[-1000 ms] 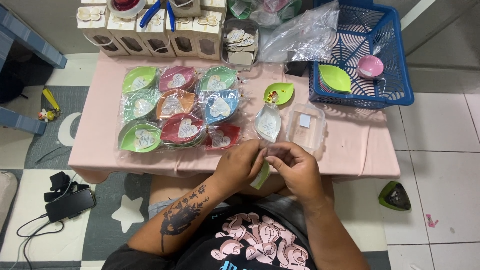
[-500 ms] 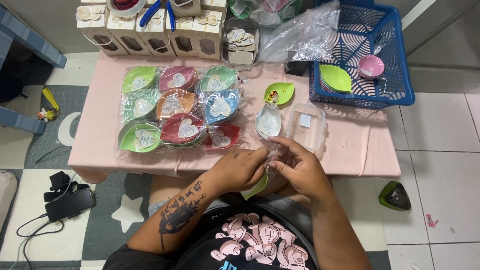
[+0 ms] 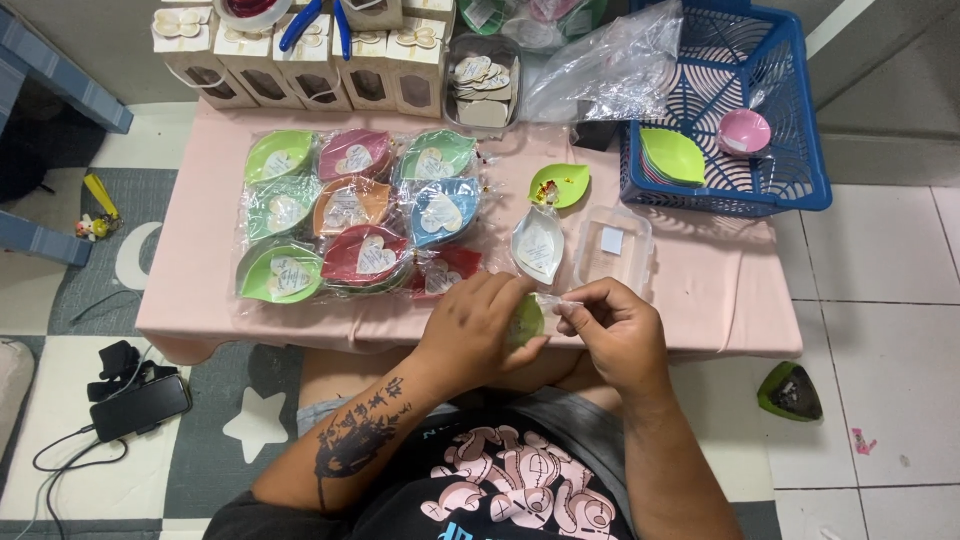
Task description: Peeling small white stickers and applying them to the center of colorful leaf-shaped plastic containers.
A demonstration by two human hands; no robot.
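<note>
left hand [image 3: 478, 322] is closing around small green leaf-shaped dish [image 3: 524, 320] | right hand [image 3: 612, 322] is pinching clear wrapper [image 3: 556, 299] at its edge | dish is just in front of pink table [image 3: 700, 290] | seems light, stiff, slippery in film; better holding by rim

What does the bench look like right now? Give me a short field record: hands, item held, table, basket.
left hand: grips a green leaf-shaped dish
right hand: pinches clear wrap at the dish's edge
pink table: wrapped coloured dishes in rows at left; a white dish and a clear plastic box near the hands
blue basket: green dishes and a pink bowl inside
</note>
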